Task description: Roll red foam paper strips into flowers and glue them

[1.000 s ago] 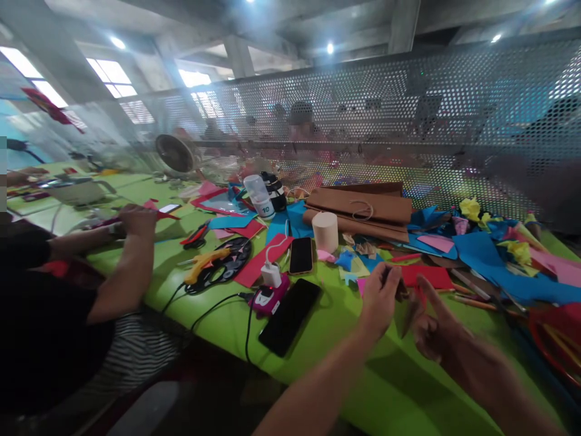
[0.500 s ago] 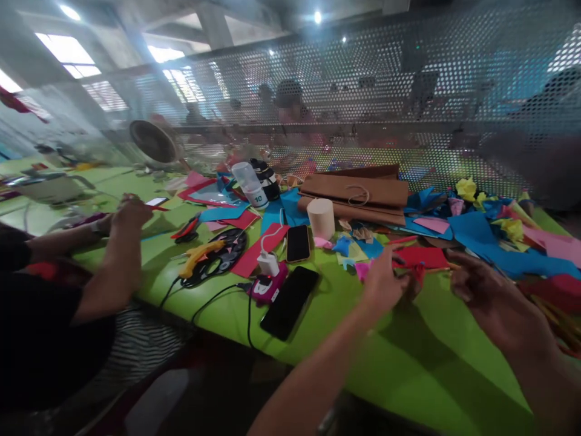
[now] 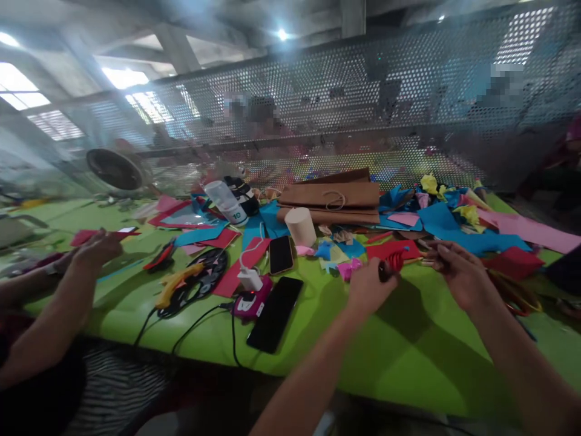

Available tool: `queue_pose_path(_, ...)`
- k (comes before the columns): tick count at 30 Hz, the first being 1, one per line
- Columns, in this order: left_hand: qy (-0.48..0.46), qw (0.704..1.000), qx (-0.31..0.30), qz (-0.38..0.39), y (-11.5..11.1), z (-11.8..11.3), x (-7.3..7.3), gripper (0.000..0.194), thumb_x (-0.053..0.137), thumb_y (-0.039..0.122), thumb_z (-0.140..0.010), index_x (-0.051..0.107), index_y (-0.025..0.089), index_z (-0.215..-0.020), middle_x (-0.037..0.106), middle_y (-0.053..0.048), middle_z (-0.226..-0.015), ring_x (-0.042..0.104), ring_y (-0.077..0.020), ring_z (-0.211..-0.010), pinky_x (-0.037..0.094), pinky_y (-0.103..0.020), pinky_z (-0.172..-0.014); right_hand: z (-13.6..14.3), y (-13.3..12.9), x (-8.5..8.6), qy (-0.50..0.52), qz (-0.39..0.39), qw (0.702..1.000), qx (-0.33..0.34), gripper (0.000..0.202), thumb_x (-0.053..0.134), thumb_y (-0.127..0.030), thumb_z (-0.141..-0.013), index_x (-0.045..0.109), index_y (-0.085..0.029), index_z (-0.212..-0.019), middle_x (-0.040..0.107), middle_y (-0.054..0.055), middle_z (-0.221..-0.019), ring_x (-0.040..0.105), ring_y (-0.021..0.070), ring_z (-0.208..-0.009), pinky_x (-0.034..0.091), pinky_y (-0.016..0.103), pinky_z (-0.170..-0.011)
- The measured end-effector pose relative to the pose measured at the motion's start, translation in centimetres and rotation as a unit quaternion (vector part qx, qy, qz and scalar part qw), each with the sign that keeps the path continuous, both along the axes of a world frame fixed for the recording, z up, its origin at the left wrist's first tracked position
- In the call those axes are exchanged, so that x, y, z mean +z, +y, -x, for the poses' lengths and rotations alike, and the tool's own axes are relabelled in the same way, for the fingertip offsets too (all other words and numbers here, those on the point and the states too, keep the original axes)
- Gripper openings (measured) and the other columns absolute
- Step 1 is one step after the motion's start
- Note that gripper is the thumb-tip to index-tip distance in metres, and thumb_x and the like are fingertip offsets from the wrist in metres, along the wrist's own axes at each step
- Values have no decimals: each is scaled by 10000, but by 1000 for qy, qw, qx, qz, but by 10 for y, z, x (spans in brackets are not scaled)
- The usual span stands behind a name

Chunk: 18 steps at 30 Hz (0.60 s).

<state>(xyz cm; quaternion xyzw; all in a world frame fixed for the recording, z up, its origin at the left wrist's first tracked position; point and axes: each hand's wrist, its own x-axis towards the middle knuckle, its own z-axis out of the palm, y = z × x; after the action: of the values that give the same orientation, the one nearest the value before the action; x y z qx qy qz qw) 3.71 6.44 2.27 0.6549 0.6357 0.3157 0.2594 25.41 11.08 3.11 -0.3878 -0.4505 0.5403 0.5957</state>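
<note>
My left hand (image 3: 370, 286) is closed on a small red paper piece (image 3: 396, 260), which looks layered or curled and has a speck of blue near it. To its right, my right hand (image 3: 458, 275) has its fingers bent together in a pinch. Something thin and pale brown (image 3: 424, 247) shows at those fingertips, too small to name. A flat red paper sheet (image 3: 374, 251) lies behind my left hand, and a crumpled magenta scrap (image 3: 348, 269) sits at its left. Beyond my right hand are blue paper sheets (image 3: 454, 227).
A yellow glue gun (image 3: 179, 286) rests on a black reel, left of a purple power strip (image 3: 254, 298). Two phones (image 3: 275, 315), a cream cylinder (image 3: 300, 226) and folded brown paper (image 3: 331, 200) stand nearby. Another person's hands (image 3: 97, 247) work at the left.
The view has swung right. My right hand has gone from loosely spread fingers to a pinch, closer to my left hand. The red piece in my left hand now shows more clearly.
</note>
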Motion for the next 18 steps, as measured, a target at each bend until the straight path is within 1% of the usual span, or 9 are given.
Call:
queue_pose_path(2, -125, 991, -41, -7, -2, 2, 4, 298, 694, 471, -899, 539, 217, -868, 584, -2, -824, 545, -182, -786, 427, -303, -748, 0, -1, 2, -6, -15, 1000, -15, 303, 921, -455, -730, 833, -281, -962, 764, 18, -963, 638, 150, -793, 511, 261, -631)
queue_pose_path(4, -234, 968, -89, -2, -4, 2, 5, 358, 696, 504, -897, 496, 215, -829, 504, 31, -781, 472, -144, -746, 379, -270, -704, 2, -3, 5, -15, -28, 999, -18, 310, 917, -440, -746, 833, -289, -1004, 783, 23, -1053, 679, 175, -881, 551, 283, -716)
queue_pose_path(6, -300, 947, -117, 12, -5, 1, 4, 417, 727, 552, -868, 491, 210, -833, 469, 39, -777, 442, -132, -742, 359, -261, -691, 4, -7, 8, -23, -39, 999, -13, 329, 907, -442, -765, 835, -292, -1048, 790, 33, -1127, 701, 199, -956, 568, 314, -801)
queue_pose_path(8, -331, 934, -131, 20, -7, -2, 2, 457, 760, 593, -836, 527, 201, -874, 488, 30, -809, 453, -135, -768, 366, -264, -709, 6, -10, 10, -29, -50, 998, -6, 337, 900, -453, -777, 837, -297, -1069, 794, 38, -1148, 711, 210, -977, 570, 338, -850)
queue_pose_path(11, -348, 926, -144, 26, -9, -4, 1, 491, 785, 613, -816, 584, 186, -950, 537, 12, -860, 483, -148, -810, 388, -276, -753, 7, -12, 12, -37, -65, 997, -5, 315, 899, -447, -786, 840, -300, -1057, 796, 40, -1142, 715, 216, -986, 571, 347, -856)
queue_pose_path(16, -378, 913, -151, 40, -13, -6, 8, 538, 819, 615, -784, 631, 175, -1031, 597, -16, -916, 532, -174, -871, 421, -295, -822, 6, -13, 10, -47, -80, 996, -10, 292, 907, -436, -781, 840, -299, -1030, 797, 43, -1091, 713, 228, -995, 601, 360, -850)
queue_pose_path(18, -385, 908, -157, 47, -15, -7, 10, 555, 832, 608, -775, 635, 170, -1051, 602, -22, -930, 532, -178, -881, 420, -294, -820, 6, -12, 8, -51, -84, 995, -15, 313, 919, -453, -762, 843, -295, -1022, 799, 46, -1063, 718, 232, -973, 614, 371, -848)
